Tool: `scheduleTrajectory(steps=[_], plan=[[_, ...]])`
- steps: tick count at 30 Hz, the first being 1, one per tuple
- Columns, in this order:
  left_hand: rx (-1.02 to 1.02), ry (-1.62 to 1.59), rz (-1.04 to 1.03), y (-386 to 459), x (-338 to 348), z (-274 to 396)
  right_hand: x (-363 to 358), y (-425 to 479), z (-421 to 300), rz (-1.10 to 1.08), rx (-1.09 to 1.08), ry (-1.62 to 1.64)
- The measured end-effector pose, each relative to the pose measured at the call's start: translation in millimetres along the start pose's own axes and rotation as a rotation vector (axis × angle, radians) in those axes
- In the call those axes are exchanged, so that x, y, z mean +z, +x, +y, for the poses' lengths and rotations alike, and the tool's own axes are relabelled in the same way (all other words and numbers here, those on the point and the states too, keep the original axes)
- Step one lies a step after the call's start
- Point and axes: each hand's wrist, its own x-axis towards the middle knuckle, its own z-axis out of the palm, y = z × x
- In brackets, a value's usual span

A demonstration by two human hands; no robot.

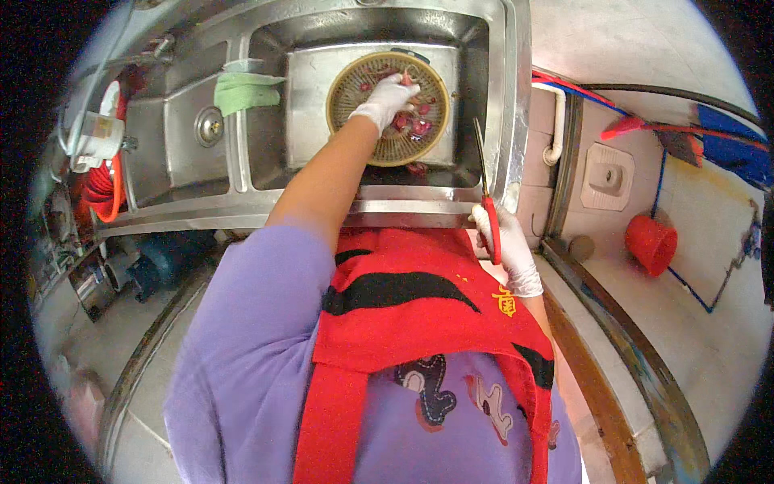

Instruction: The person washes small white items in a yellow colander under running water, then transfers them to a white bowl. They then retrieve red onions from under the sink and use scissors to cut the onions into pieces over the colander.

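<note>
A round, ribbed plastic basket (334, 134) stands in the right basin of a steel sink. Small dark-red pieces of food (420, 127), too small to identify, lie in it with some liquid. My left hand (390, 100), in a white glove, reaches into the basket with its fingers around a small pinkish piece (406, 78). At the sink's front right edge, my gloved right hand (505, 239) holds red-handled scissors (493, 230), their long blades pointing away from me over the basin's right side. A few dark-red bits (417, 168) rest on the basin floor in front of the basket.
A green cloth (248, 94) hangs over the divider between the basins. The left basin has a drain (210, 126). Farther left is a coiled red hose (106, 187). To the right are a floor-level squat toilet (608, 176) and a red bucket (651, 245).
</note>
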Motion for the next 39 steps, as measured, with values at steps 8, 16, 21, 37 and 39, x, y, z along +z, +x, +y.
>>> scheduleTrajectory(steps=[8, 16, 21, 37, 39], plan=[[0.217, 0.090, -0.130, -138.2, -14.4, 65.4, 16.9, 26.6, -34.9, -0.160, -0.235, -0.228], [0.465, 0.391, 0.148, -183.9, -26.5, 62.5, 39.9, 27.9, -56.5, -0.274, -0.281, -0.329], [0.469, 0.457, 0.081, -198.8, -35.5, 64.2, 47.3, 24.0, -56.7, -0.324, -0.304, -0.277], [0.391, 0.481, 0.065, -205.5, -34.6, 58.6, 51.7, 20.1, -38.4, -0.285, -0.166, -0.266], [0.425, 0.506, -0.014, -205.8, -35.3, 58.4, 48.5, 17.3, -42.2, -0.347, -0.151, -0.235]])
